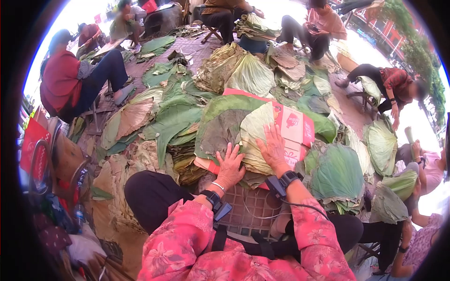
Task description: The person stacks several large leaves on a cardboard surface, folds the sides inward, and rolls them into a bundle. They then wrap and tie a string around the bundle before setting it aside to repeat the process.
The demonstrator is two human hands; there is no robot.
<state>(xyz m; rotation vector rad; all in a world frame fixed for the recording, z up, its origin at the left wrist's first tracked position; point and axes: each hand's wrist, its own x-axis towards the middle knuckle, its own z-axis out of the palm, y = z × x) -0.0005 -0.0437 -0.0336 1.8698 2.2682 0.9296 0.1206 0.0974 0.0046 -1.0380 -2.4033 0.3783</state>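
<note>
My left hand (229,167) lies with fingers spread on a dull brown-green lotus leaf (220,133). My right hand (273,149) is also open, its palm down on a pale yellow-green lotus leaf (255,133) that overlaps the darker one. Both leaves rest on a red printed cardboard sheet (307,129), which shows along the right side and at the lower left. A broader green leaf edge curves behind them. Straps with small dark devices are on both my wrists, and a cable runs from the right one.
Stacked green leaves (337,173) stand at my right, and a large bundle of dried leaves (234,70) lies ahead. Loose leaves (171,117) cover the paving at left. Several people sit around, one in a red top (63,84). A bag-laden chair (56,159) is at far left.
</note>
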